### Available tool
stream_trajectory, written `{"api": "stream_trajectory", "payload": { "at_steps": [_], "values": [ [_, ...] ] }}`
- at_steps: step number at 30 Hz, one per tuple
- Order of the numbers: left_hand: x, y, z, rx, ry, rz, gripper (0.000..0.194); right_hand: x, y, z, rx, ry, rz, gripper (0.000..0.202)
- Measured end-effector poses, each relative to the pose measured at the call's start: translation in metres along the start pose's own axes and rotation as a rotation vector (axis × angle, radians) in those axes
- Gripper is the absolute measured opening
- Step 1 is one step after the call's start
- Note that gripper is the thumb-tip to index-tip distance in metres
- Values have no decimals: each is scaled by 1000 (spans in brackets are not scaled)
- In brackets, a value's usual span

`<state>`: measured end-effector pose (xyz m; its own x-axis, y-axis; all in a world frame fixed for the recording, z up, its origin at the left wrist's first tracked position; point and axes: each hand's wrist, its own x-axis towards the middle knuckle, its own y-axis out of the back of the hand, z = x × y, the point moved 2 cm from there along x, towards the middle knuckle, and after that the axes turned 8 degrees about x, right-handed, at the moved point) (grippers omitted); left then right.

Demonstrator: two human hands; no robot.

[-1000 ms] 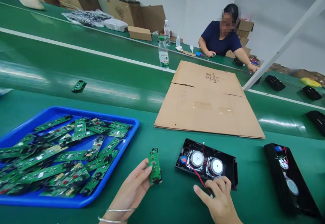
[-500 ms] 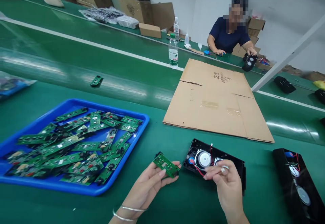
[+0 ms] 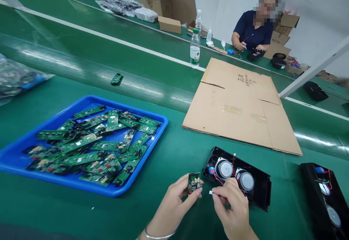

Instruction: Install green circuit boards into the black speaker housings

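A small green circuit board (image 3: 194, 182) is held upright between the thumb and fingers of my left hand (image 3: 174, 203), its component side showing. Close on its right, my right hand (image 3: 231, 205) pinches a small white connector (image 3: 211, 192) at the fingertips. Behind my right hand lies an open black speaker housing (image 3: 260, 185) with two round silver speakers (image 3: 225, 168), red wires and a blue part at its left end. Part of the housing's lower edge is hidden by my right hand.
A blue tray (image 3: 162, 133) of green boards stands at the left. Flat cardboard (image 3: 237, 102) lies behind the housing; another black housing (image 3: 321, 200) is at the right. A bottle (image 3: 195, 49) stands farther back. Across the bench, a person (image 3: 253, 29) handles a black part.
My left hand has turned the board from lying flat to upright. My right hand has moved from over the speakers toward the board, now with the white connector showing. The view has shifted.
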<state>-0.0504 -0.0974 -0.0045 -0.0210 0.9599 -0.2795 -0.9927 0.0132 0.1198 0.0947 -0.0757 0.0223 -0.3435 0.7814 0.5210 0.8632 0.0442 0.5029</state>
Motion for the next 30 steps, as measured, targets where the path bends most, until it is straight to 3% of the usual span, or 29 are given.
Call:
{"api": "stream_trajectory", "payload": {
  "at_steps": [5, 10, 14, 16, 19, 23, 26, 30],
  "values": [
    [1, -4, 13, 127, -22, -127, 20, -3, -5, -2, -6, 93, -10, 14],
    [-2, -7, 14, 92, -25, -328, 48, -5, -2, -1, 29, 95, -41, 14],
    [-5, -6, 9, 143, 2, -427, 42, -3, 3, 1, -37, 111, -160, 15],
    [-6, -4, 8, 65, 52, -418, 32, -2, 4, 3, -54, 114, -210, 17],
    [-5, 1, 10, -92, 115, -278, 23, -2, 3, 7, -17, 72, -209, 16],
    [-3, 4, 9, -277, 177, -118, 37, -4, 1, 7, 6, 67, -182, 12],
    [1, 1, 4, -384, 225, -145, 41, -4, -1, 3, 7, 87, -150, 13],
    [6, -1, 0, -478, 187, -230, 47, -3, -2, 1, 52, 87, -161, 15]
  ]
}}
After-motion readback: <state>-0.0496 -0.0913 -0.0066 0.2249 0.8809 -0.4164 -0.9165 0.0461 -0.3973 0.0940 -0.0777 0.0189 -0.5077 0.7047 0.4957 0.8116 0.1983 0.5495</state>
